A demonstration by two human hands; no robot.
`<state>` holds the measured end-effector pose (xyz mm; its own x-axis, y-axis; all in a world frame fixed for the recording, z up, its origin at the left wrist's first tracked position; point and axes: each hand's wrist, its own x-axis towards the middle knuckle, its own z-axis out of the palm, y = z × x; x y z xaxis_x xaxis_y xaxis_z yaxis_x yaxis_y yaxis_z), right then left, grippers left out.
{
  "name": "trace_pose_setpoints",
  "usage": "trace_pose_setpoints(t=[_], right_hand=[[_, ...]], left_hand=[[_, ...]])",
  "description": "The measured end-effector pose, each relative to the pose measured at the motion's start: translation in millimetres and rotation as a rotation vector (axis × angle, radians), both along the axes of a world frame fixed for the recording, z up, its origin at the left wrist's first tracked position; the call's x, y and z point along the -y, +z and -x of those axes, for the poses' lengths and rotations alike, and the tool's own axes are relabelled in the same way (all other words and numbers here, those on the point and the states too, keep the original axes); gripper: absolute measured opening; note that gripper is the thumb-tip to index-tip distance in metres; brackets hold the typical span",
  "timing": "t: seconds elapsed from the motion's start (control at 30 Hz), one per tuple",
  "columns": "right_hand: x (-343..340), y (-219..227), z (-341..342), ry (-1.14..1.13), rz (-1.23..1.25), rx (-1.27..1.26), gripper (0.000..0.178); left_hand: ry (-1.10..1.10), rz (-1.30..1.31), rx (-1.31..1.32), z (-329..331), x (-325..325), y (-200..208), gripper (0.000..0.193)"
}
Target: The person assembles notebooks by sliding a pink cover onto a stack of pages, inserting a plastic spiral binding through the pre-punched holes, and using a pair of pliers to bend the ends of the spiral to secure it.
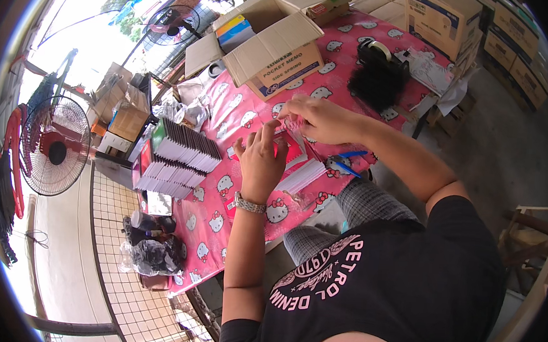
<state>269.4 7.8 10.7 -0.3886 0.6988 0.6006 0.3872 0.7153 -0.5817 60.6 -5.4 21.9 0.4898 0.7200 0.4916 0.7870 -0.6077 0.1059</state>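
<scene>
A red-covered stack of notebooks (303, 176) with white page edges lies on the pink table in front of me. My left hand (262, 162) is over its left side, fingers bent and spread apart, wearing a wristwatch (249, 203). Beyond the stack, my right hand (325, 121) has its fingers closed on a thin pink spiral coil (294, 124), partly hidden by the fingers. The left fingertips come close to that coil; whether they touch it I cannot tell. A blue-handled tool (348, 168) rests on the right of the stack, its working end unclear.
Tall piles of notebooks (177, 159) stand at the left. An open carton (286, 70) is at the back, and a black fuzzy bundle (377, 86) lies near a tape roll at the far right. Black plastic bags (156, 251) sit at the left edge, near a standing fan (55, 151).
</scene>
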Motion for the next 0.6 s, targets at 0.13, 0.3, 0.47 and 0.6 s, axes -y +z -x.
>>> trace_pose_setpoints(t=[0.13,0.3,0.47,0.6], right_hand=[[5,14,8,-0.001,0.156,0.048,0.032],[-23,-11,5,0.175,0.750,-0.421,0.038],[-83,-219,-8,-0.759,0.060,0.402,0.058],[-75,-208,-13,-0.553,0.282,0.582,0.056]], left_hand=[[0.015,0.035,-0.063,6,0,0,0.027],[-0.040,0.035,0.040,17,-4,-6,0.018],[-0.063,0.082,-0.032,14,-7,-1,0.023],[0.016,-0.006,0.039,25,-7,-20,0.032]])
